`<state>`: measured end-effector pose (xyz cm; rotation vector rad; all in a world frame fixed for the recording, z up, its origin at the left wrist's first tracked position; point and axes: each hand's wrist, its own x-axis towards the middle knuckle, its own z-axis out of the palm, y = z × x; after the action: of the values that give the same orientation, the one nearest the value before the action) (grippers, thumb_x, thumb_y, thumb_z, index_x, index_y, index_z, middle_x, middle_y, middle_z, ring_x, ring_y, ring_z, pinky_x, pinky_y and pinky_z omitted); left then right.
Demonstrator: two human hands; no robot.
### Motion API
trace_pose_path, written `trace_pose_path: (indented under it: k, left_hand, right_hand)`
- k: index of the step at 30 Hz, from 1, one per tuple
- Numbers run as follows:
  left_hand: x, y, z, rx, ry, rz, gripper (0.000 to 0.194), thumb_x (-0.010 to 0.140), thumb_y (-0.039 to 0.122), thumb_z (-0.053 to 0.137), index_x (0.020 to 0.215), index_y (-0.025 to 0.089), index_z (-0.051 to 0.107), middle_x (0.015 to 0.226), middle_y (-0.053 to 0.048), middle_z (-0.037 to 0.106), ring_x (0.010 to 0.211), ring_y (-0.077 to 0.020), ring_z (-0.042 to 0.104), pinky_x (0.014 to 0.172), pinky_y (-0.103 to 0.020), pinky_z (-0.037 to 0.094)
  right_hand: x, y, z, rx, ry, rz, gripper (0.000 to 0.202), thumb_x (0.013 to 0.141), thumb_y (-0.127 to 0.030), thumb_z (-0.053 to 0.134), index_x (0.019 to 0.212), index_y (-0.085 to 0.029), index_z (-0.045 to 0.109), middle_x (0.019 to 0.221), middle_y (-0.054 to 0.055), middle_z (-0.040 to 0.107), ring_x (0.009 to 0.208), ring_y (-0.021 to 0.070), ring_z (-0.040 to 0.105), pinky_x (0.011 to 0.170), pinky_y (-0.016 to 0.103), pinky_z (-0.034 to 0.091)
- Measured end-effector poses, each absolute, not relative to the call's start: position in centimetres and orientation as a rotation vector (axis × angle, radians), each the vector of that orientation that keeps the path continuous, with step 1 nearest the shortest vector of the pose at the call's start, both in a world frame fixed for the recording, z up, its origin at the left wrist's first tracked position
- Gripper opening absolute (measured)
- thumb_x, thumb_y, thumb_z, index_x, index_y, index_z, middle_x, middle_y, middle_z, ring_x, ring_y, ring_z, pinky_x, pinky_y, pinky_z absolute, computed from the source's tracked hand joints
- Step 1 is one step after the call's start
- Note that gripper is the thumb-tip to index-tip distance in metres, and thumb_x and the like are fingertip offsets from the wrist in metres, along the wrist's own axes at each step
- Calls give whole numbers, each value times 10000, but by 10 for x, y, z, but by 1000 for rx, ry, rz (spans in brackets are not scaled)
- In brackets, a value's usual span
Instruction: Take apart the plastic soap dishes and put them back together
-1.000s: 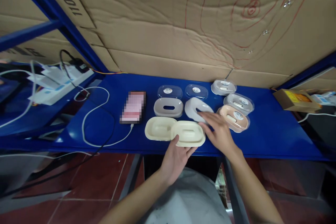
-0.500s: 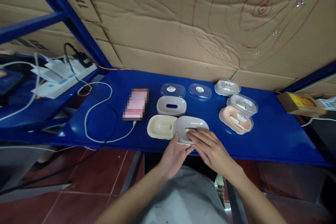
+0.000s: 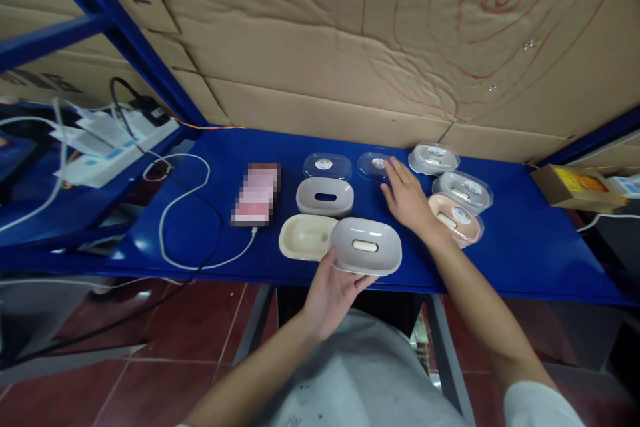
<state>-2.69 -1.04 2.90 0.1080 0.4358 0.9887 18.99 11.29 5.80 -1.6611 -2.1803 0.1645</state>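
Note:
My left hand (image 3: 334,293) grips the near left edge of a grey oval soap dish (image 3: 385,250), tilted toward me, with a cream bar showing in its middle slot. Beside it lies a cream oval tray (image 3: 303,238), partly covered by the dish. My right hand (image 3: 407,197) reaches forward, fingers stretched out, its fingertips at the right edge of a clear plastic lid (image 3: 370,168) with a round label. Whether they touch the lid I cannot tell. A second clear lid (image 3: 340,167) and another grey dish (image 3: 306,197) with an open slot lie to the left.
On the right sit a lidded pink dish (image 3: 470,235) and two lidded grey dishes. A phone (image 3: 256,193) on a white charging cable (image 3: 167,247) is at the left, near a power strip (image 3: 107,163). Cardboard (image 3: 300,47) walls the back; a small box (image 3: 575,190) stands at far right.
My right hand has left the grey dish and moved forward and right to the clear lid. My left hand keeps hold of the dish, whose slot now shows fully.

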Motion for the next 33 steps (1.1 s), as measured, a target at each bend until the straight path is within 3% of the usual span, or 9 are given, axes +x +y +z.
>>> trace_pose_path:
  k: [2, 6, 9, 11, 13, 16, 18, 24, 33]
  left_hand:
    - [-27, -12, 27, 112, 439, 992, 640, 1053, 469, 573, 1630, 237, 424, 1579, -118, 598, 1522, -360, 484, 1284, -628, 312]
    - [-26, -13, 24, 114, 431, 980, 671, 1059, 472, 558, 1658, 229, 374, 1557, -132, 617, 1529, -357, 475, 1301, -630, 267]
    - [-24, -13, 25, 99, 444, 953, 681, 1063, 456, 556, 1672, 235, 344, 1562, -134, 612, 1540, -356, 459, 1306, -630, 250]
    - [-23, -13, 25, 94, 444, 939, 686, 1069, 450, 552, 1682, 251, 319, 1574, -131, 600, 1553, -353, 439, 1308, -633, 243]
    - [-23, -13, 24, 99, 440, 932, 682, 1074, 453, 547, 1685, 262, 312, 1588, -128, 587, 1561, -352, 426, 1310, -637, 233]
    - [-26, -11, 22, 124, 437, 908, 651, 1077, 507, 530, 1655, 243, 388, 1606, -134, 565, 1548, -368, 444, 1302, -647, 250]
    - [-28, -11, 20, 156, 428, 894, 653, 1066, 571, 519, 1616, 224, 460, 1616, -140, 552, 1533, -381, 462, 1288, -645, 288]
    - [-30, -14, 20, 274, 448, 868, 678, 1029, 655, 523, 1571, 248, 535, 1615, -129, 556, 1536, -379, 458, 1251, -611, 374]
    - [-33, -17, 17, 343, 471, 923, 629, 1032, 652, 517, 1505, 251, 617, 1565, -121, 610, 1500, -389, 502, 1213, -605, 423]
  right_hand:
    - [192, 133, 49, -1764, -2159, 186, 591, 1064, -232, 530, 1594, -9, 391, 1680, 298, 364, 1598, 409, 284, 1297, 649, 205]
    - [194, 135, 35, -1844, -2143, 225, 718, 968, -341, 734, 1591, -128, 449, 1549, 262, 496, 1503, 440, 385, 1268, 697, 184]
    - [197, 126, 36, -1839, -2139, 298, 805, 889, -402, 824, 1583, -181, 482, 1512, 238, 486, 1410, 428, 502, 1222, 662, 327]
    - [200, 117, 43, -1818, -2125, 339, 746, 911, -409, 796, 1560, -188, 504, 1505, 213, 486, 1375, 372, 557, 1182, 562, 439]
    - [202, 100, 53, -1748, -2086, 349, 687, 957, -439, 736, 1558, -216, 491, 1510, 175, 493, 1403, 324, 547, 1193, 501, 457]
    - [202, 57, 68, -1454, -2095, 473, 643, 985, -481, 695, 1568, -335, 465, 1573, 105, 475, 1492, 307, 473, 1248, 517, 411]
    - [201, 25, 73, -1256, -2225, 645, 669, 949, -501, 746, 1553, -382, 486, 1619, 85, 450, 1505, 331, 467, 1224, 527, 451]
    - [202, -13, 62, -1215, -2243, 674, 666, 952, -432, 757, 1559, -354, 495, 1648, 113, 426, 1500, 345, 493, 1176, 514, 523]
    - [204, -10, 45, -1189, -2204, 701, 688, 947, -440, 758, 1567, -329, 483, 1639, 131, 447, 1497, 352, 497, 1171, 532, 520]
